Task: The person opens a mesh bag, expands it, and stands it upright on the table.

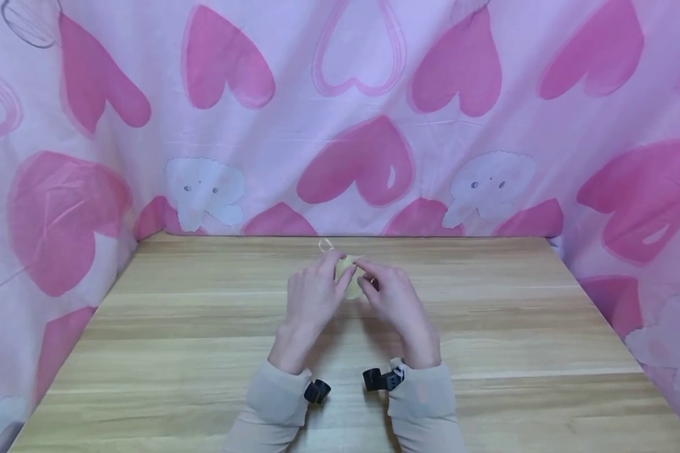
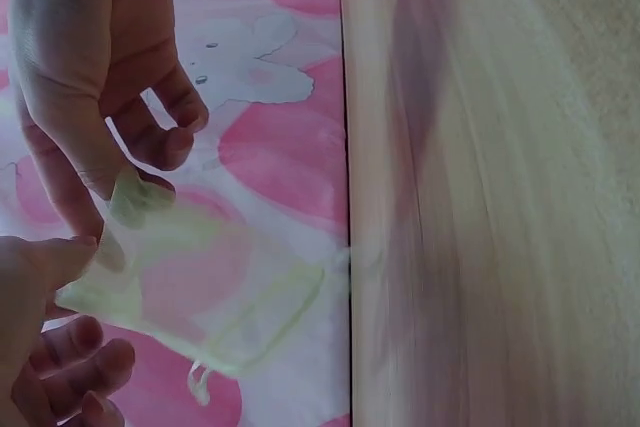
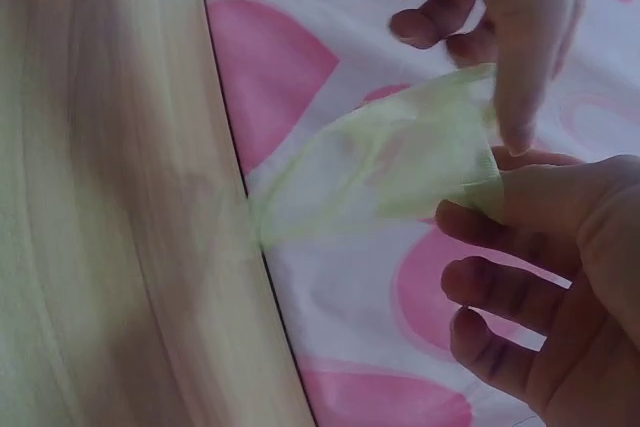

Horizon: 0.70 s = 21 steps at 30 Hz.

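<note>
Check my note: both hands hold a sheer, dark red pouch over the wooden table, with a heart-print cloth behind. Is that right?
Not quite: the sheer pouch is pale yellow-green, not dark red, as the right wrist view shows. The rest stands: left hand and right hand hold it over the wooden table, heart-print cloth behind.

Forearms [image 1: 422, 409] reach forward, bare wrists [image 1: 289, 349] angled inward. Left hand [image 1: 315, 289]: back facing up, thumb and index finger in a pinch. Right hand [image 1: 395, 299]: thumb and index finger likewise pinched, remaining fingers [image 3: 500, 289] loosely bent. Fingertips of both hands close together.
</note>
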{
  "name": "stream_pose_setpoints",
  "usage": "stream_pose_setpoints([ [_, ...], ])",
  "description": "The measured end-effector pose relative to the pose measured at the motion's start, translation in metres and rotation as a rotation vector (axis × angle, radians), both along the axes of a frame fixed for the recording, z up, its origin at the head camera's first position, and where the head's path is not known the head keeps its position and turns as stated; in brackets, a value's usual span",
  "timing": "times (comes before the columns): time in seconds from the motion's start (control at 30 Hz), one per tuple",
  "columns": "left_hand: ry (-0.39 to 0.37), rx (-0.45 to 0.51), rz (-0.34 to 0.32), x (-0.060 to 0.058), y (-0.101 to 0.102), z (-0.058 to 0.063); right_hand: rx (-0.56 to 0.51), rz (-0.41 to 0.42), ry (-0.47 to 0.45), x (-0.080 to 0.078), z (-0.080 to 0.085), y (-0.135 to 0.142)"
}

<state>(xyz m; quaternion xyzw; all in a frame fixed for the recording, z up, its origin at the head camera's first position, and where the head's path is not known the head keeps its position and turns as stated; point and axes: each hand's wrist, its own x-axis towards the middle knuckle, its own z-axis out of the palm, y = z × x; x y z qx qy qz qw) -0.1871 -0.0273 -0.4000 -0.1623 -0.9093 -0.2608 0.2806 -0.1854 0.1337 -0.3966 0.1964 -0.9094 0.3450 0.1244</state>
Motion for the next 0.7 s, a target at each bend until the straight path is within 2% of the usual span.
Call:
stream_pose_setpoints([
  [0.23, 0.039, 0.02, -0.009, 0.0005, -0.0019, 0.0007, -0.049, -0.009, 0.051, 0.0003, 0.0002, -0.0007],
  [0.4, 0.079, 0.058, -0.013, 0.0001, -0.0008, 0.0014, -0.155, -0.104, 0.064, -0.0008, 0.0001, -0.0018],
  [0.53, 0.135, 0.104, -0.024, -0.0007, 0.001, 0.0012, -0.195, -0.182, -0.082, 0.0011, 0.0033, -0.0039],
  [0.63, 0.171, 0.134, -0.04, -0.0009, 0.002, 0.0003, -0.185, -0.193, -0.228, 0.0034, 0.0055, -0.0064],
  [0.7, 0.181, 0.144, -0.054, -0.0008, 0.0023, -0.0005, -0.193, -0.198, -0.285, 0.0044, 0.0062, -0.0083],
])
